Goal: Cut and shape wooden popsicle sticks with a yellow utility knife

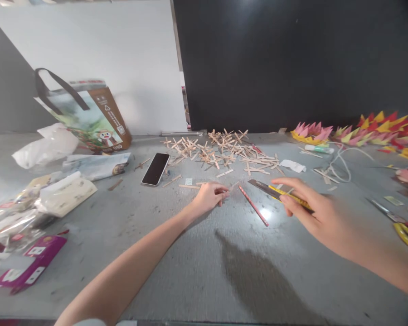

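My right hand (311, 206) is wrapped round a yellow and black utility knife (272, 190), whose blade end points left, above the grey table. Left of it, my left hand (211, 197) has its fingers pinched together near the table, at one end of a small thin piece (234, 186) too blurred to name. Between the two hands lies a red patterned pencil (253, 206). Just behind the left hand are a flat wooden stick (189, 186) and a small pale square (188, 181). Many thin wooden sticks, several joined as crosses (224, 147), are heaped farther back.
A black phone (156, 169) lies left of the heap. Farther left are a shopping bag (98, 117), plastic packaging (66, 194) and a purple packet (34, 262). At right are paper crowns (313, 133), a glue stick (318, 149), a white cable (342, 165) and yellow-handled scissors (403, 231).
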A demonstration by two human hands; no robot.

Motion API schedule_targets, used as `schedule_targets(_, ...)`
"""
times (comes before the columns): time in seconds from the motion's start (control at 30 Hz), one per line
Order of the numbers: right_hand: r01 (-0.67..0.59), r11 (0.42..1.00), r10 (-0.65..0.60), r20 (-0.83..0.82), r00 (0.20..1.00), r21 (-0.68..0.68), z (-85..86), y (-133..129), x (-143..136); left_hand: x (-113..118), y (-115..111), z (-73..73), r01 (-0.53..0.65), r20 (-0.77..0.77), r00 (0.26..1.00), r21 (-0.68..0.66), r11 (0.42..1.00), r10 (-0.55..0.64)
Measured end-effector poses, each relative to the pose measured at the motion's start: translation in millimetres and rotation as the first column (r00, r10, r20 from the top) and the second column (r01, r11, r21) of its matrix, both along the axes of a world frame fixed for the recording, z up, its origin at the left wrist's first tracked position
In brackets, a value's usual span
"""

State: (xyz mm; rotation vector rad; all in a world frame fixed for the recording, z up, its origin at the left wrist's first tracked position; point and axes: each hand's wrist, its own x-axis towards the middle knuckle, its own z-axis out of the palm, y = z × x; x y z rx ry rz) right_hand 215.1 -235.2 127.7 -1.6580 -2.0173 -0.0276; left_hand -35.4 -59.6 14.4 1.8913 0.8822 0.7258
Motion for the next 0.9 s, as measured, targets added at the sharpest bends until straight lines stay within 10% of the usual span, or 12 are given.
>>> schedule_targets(0.3,-0.227,0.96,0.25,0.141,0.958,-0.161,-3.9,34,8,-5,8,-6.4,0.125,-0.116,0.989,0.351,0.928,-0.089)
schedule_targets(0.9,-0.279,0.895,0.341,0.129,0.931,-0.347,-49.7,92,3,-4,13,-17.9,0.154,-0.146,0.984,0.396,0.905,-0.103)
